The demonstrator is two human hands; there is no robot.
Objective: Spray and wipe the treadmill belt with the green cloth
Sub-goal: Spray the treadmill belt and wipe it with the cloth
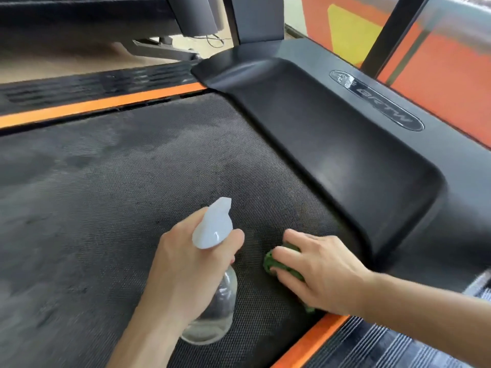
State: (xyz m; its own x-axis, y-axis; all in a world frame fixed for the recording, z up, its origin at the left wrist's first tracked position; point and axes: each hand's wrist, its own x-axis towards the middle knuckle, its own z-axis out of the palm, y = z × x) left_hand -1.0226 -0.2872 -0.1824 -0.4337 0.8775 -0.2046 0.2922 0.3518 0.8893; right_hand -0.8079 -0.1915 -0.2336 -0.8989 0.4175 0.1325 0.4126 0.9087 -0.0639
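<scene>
two hands worked lower frame: left hand (186, 264) gripped the spray bottle (212, 301), right hand (316, 269) pressed the green cloth (271, 261) flat-fingered on the treadmill belt (119, 195); most belt seemingly unwiped.

Both forearms are showing bare up to the frame edge, with no sleeves reaching into view. The left hand (186, 264) and right hand (316, 272) are wearing no gloves, rings or watches.

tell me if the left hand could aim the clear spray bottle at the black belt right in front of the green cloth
Probably yes. The left hand grips the clear spray bottle with the white trigger head, nozzle pointing out over the black textured treadmill belt. Nothing lies between them; the right hand presses the green cloth just beside.
</scene>
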